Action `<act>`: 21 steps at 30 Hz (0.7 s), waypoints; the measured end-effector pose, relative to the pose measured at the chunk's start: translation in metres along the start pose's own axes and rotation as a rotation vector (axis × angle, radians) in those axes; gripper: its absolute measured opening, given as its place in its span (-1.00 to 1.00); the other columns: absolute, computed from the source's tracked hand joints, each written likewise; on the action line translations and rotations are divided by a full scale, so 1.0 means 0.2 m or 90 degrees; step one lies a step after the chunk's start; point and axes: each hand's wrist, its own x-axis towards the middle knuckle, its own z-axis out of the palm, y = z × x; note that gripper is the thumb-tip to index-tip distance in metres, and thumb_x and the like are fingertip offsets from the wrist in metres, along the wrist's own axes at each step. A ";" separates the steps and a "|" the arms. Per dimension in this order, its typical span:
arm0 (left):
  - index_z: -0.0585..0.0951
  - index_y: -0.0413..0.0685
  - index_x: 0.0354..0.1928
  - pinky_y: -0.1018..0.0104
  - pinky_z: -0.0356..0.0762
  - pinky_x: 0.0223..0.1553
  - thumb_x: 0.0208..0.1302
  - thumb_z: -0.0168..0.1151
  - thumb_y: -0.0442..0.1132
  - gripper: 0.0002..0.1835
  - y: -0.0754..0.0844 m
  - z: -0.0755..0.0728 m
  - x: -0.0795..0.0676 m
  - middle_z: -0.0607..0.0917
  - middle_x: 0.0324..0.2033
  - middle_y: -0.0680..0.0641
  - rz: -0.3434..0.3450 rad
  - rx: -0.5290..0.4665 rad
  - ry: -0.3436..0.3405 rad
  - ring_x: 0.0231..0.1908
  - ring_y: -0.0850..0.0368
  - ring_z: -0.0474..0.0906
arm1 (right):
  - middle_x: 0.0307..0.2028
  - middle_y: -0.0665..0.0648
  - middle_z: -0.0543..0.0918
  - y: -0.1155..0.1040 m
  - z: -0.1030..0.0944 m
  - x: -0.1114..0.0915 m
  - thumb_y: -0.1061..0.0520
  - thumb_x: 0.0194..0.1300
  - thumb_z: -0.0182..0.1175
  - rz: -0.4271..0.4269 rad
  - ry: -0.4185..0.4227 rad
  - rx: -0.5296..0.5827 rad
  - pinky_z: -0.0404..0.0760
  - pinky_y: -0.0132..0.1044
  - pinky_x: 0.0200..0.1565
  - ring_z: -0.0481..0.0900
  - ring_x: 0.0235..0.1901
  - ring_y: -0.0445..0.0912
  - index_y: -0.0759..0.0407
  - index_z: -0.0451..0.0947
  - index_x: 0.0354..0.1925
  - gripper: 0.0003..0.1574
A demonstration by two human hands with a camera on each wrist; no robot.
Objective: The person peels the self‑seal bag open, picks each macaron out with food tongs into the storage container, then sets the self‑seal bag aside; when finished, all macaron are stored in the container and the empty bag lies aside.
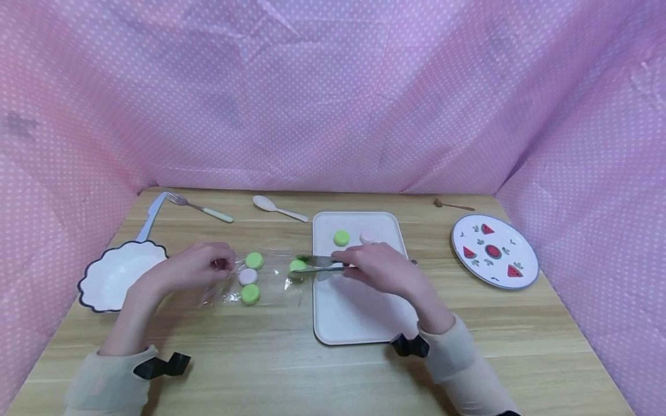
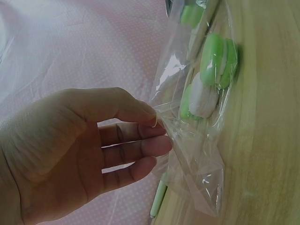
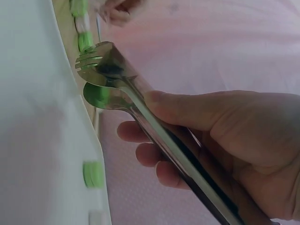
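My left hand [image 1: 200, 267] pinches the end of a clear plastic bag [image 2: 197, 159] between thumb and fingers. Inside the bag lie two green macarons [image 1: 254, 260] and a pale pink macaron [image 1: 248, 277]. Metal tongs [image 3: 161, 133] are gripped in my right hand [image 1: 382, 268], above the white tray [image 1: 354, 318]. Their fork-like and spoon-like tips reach left over the tray's edge, around another green macaron [image 1: 298, 267] at the bag's right end; whether they squeeze it, I cannot tell. On the tray sit one green macaron [image 1: 341, 238] and one pale pink macaron [image 1: 367, 236].
A scalloped white bowl [image 1: 117, 271] stands left, near a pale blue knife [image 1: 151, 216] and a fork [image 1: 200, 208]. Behind lies a pale spoon [image 1: 278, 209]. At right are a watermelon plate [image 1: 494, 271] and a small wooden dipper [image 1: 452, 204]. Pink dotted cloth [image 1: 333, 115] surrounds the table.
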 end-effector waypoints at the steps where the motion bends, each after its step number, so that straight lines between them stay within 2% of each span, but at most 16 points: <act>1: 0.55 0.19 -0.47 0.44 0.36 -0.38 0.09 0.20 -0.33 -0.82 0.00 0.00 0.00 0.48 -0.50 0.22 0.002 0.000 0.000 -0.42 0.29 0.39 | -0.38 -0.23 0.58 0.03 -0.01 -0.02 0.03 0.26 0.19 0.014 0.001 0.005 0.43 -0.35 -0.35 0.49 -0.43 -0.26 -0.13 0.54 -0.09 -0.78; 6: 0.54 0.18 -0.48 0.44 0.36 -0.39 0.09 0.15 -0.38 -0.80 0.00 0.00 0.00 0.49 -0.50 0.19 -0.005 -0.011 -0.012 -0.43 0.27 0.40 | -0.09 -0.08 0.67 0.15 -0.05 -0.13 0.03 0.31 0.14 0.068 0.001 0.021 0.52 -0.27 -0.21 0.57 -0.28 -0.23 -0.09 0.48 0.16 -0.55; 8: 0.54 0.18 -0.48 0.44 0.36 -0.39 0.09 0.13 -0.39 -0.78 0.00 0.00 0.00 0.49 -0.50 0.19 -0.010 -0.014 -0.019 -0.43 0.26 0.40 | -0.04 -0.05 0.66 0.18 -0.06 -0.18 0.03 0.31 0.14 0.081 0.003 0.027 0.52 -0.27 -0.20 0.54 -0.29 -0.23 -0.07 0.44 0.22 -0.51; 15: 0.55 0.18 -0.47 0.44 0.37 -0.39 0.09 0.14 -0.38 -0.79 0.00 0.00 0.00 0.49 -0.49 0.18 -0.008 -0.015 -0.020 -0.43 0.27 0.41 | -0.35 -0.18 0.62 0.26 -0.06 -0.28 0.07 0.27 0.19 0.114 0.010 0.008 0.43 -0.37 -0.34 0.44 -0.45 -0.28 -0.04 0.52 0.11 -0.58; 21: 0.55 0.18 -0.47 0.44 0.36 -0.38 0.10 0.15 -0.37 -0.80 0.01 0.00 0.00 0.49 -0.48 0.19 -0.008 -0.004 -0.017 -0.42 0.27 0.40 | -0.38 -0.18 0.61 0.27 -0.05 -0.30 0.07 0.25 0.21 0.112 0.015 -0.004 0.38 -0.39 -0.40 0.40 -0.49 -0.28 -0.03 0.53 0.10 -0.57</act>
